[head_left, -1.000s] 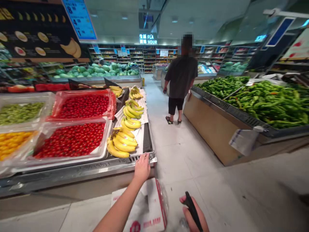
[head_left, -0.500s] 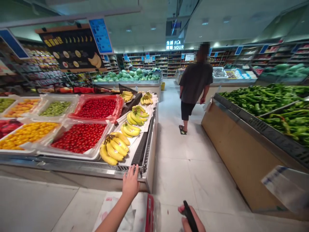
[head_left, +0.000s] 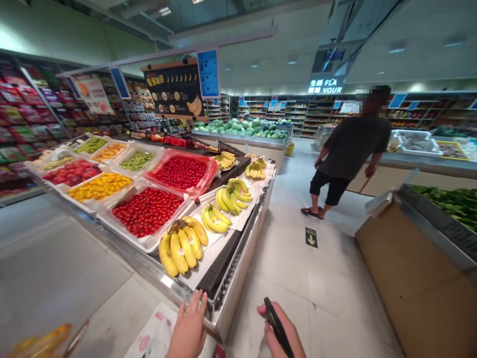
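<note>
My left hand (head_left: 190, 323) lies at the front corner of the fruit stand (head_left: 240, 288), fingers stretched over its metal rim, holding nothing. Just beyond the fingertips is a strip of black mat (head_left: 219, 263), with the nearest bunch of bananas (head_left: 182, 248) a little further up. More banana bunches (head_left: 216, 219) run back along the right side on white paper. Low in the middle, my right hand (head_left: 283, 330) is closed around a black pen-like stick (head_left: 276, 323), apart from the stand. Part of that stick is hidden by the hand.
Trays of red cherry tomatoes (head_left: 147, 211) and yellow fruit (head_left: 100, 186) fill the stand's left. A person (head_left: 350, 149) stands in the aisle. Green vegetables (head_left: 450, 204) lie on the right stand. Below my left arm is a white package with red print (head_left: 149, 333).
My view has swung left, so the stand and the person appear further right. The person's legs have moved. My left hand stays at the stand's corner, and the right still grips the black stick.
</note>
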The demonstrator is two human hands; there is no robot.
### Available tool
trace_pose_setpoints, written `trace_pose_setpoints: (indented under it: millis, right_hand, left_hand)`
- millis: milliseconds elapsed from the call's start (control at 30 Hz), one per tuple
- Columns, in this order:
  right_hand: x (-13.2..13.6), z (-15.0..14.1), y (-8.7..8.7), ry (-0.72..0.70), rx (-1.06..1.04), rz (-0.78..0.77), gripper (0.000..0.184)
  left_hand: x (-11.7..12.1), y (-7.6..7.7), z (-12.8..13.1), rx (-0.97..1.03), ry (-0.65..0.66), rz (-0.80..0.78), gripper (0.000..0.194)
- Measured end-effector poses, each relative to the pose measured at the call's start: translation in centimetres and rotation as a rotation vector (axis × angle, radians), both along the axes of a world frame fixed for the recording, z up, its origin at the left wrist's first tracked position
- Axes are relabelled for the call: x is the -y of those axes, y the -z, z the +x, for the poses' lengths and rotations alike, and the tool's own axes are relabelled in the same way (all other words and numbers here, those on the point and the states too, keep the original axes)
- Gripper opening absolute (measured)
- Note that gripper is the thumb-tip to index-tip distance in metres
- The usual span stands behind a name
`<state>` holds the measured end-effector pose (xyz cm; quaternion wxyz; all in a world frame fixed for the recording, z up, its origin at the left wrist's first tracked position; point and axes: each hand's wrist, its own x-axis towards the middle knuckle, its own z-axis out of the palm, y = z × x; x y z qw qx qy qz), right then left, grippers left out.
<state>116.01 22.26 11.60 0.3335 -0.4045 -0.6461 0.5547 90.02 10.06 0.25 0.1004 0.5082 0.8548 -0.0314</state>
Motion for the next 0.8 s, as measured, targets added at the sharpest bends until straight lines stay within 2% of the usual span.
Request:
trace_pose_setpoints:
  millis: [100,233,367,500,633,800]
  right_hand:
    - [-2.8,-1.4,-1.1,-0.137,-0.009,0.018,0.027]
    - [-5.1,-4.5,-1.5,-0.38,-0.096,0.117,0.022]
    - [-6.9,-7.8,-2.1,-0.533,-0.142,0.138,0.025]
    - [-9.8,-10.4,-3.2,-0.709,-0.131,0.135,0.02]
    - [-13.8,-11.7,-3.3,-0.801,-0.136,0.143,0.015]
    - [-18.2,-12.7,-2.8,-0.907,-0.132,0.149,0.024]
  left_hand:
    - [-1.3,-1.2,1.1,0.043,-0.088,-0.066,0.082]
    - [-3.3,-2.0,3.1,0.067,-0.239,-0.102,0.081]
    - [-5.4,-1.7,5.3,0.106,-0.419,-0.076,0.079]
    - [-7.3,-1.2,6.8,0.106,-0.613,-0.048,0.075]
    - [-8.8,-1.5,7.4,0.082,-0.747,-0.072,0.072]
    - [-10.8,-2.6,7.9,0.097,-0.885,-0.123,0.074]
